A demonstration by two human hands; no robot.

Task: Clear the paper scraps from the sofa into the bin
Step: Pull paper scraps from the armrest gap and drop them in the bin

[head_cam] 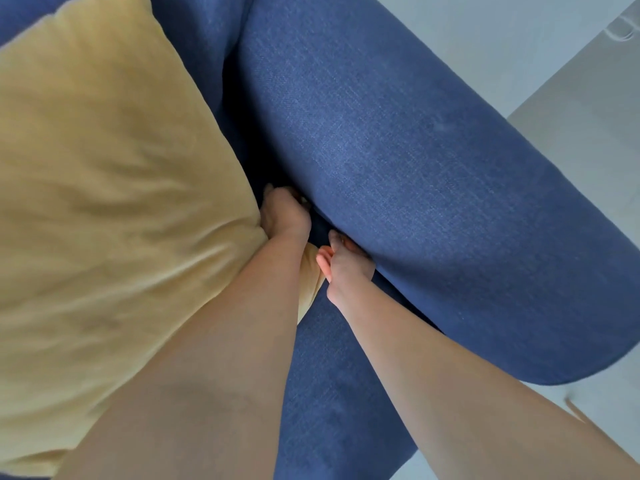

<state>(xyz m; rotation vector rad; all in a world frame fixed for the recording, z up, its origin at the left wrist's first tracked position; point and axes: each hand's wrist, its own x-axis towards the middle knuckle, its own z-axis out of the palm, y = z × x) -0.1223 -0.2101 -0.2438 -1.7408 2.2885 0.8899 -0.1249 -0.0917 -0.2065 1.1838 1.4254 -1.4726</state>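
I look down at a blue sofa (398, 161) with a big yellow cushion (104, 174) on its seat. My left hand (284, 213) reaches into the dark gap between the cushion and the sofa's rounded armrest, its fingers curled down out of sight. My right hand (343, 261) sits just below it at the foot of the armrest, fingers bunched together and partly tucked under the armrest. No paper scrap shows clearly; whatever either hand holds is hidden. No bin is in view.
Pale grey floor (571, 140) lies beyond the armrest at the right. The cushion fills the left half of the view. A strip of blue seat (332, 393) shows between my forearms.
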